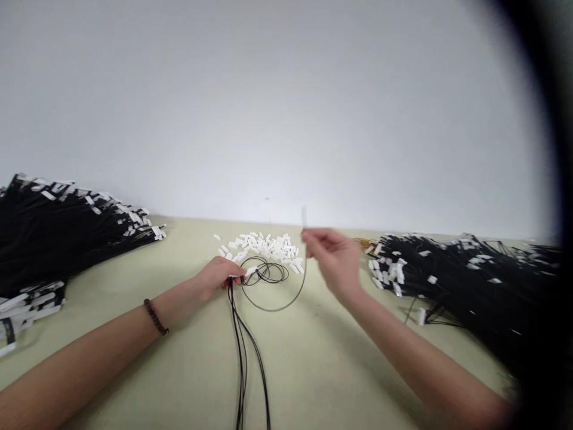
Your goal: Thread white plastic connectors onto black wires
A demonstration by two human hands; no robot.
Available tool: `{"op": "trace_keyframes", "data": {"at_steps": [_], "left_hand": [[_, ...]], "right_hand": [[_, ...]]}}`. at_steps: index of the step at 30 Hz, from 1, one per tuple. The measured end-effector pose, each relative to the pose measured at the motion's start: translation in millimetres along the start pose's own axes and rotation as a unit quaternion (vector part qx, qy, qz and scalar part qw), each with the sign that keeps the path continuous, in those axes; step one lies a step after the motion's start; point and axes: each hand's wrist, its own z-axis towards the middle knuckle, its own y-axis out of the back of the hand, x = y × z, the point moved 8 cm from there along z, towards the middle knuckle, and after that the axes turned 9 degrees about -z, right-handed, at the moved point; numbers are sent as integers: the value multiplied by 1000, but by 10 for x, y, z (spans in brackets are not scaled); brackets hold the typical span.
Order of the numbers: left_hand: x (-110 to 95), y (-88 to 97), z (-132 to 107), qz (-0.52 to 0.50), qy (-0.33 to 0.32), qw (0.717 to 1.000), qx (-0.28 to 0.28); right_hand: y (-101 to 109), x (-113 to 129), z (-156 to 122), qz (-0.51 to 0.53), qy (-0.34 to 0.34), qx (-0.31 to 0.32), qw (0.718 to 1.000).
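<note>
My left hand, with a beaded bracelet on its wrist, pinches several black cables just in front of a small white connector. The cables hang down toward me over the table. My right hand is raised to the right, thumb and fingertips closed on the end of a thin wire. That wire bows down and left to the connector by my left hand; its upper tip is blurred. Thin dark loops lie beside the connector. Behind them is a loose pile of small white connectors.
On the left lies a large bundle of black cables with white ends, and below it more white-ended pieces. Another black cable heap covers the right side. Yellowish wire shows beside it. A pale wall rises behind the table.
</note>
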Motion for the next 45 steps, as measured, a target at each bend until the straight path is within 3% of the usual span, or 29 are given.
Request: {"op": "trace_keyframes", "data": {"at_steps": [4, 7, 17, 31, 37, 41, 45], "left_hand": [[1, 28, 16, -48, -1, 999, -17], [7, 19, 20, -49, -2, 999, -17], [-4, -2, 8, -11, -33, 999, -5], [-29, -18, -15, -2, -53, 999, -8], [-76, -13, -59, 16, -93, 995, -13], [-123, -73, -109, 42, -105, 994, 8], [-176, -183, -177, 100, -117, 987, 48]], "right_hand": [[-596, -360, -457, -126, 1, 145, 981], [-785, -383, -657, -162, 38, 195, 967], [-819, -440, -672, -178, 22, 224, 958], [-759, -371, -645, -167, 31, 188, 967], [-758, -368, -637, -180, 48, 174, 967], [-769, -316, -664, -233, 76, 180, 953], [-792, -200, -725, -325, 133, 187, 917]]}}
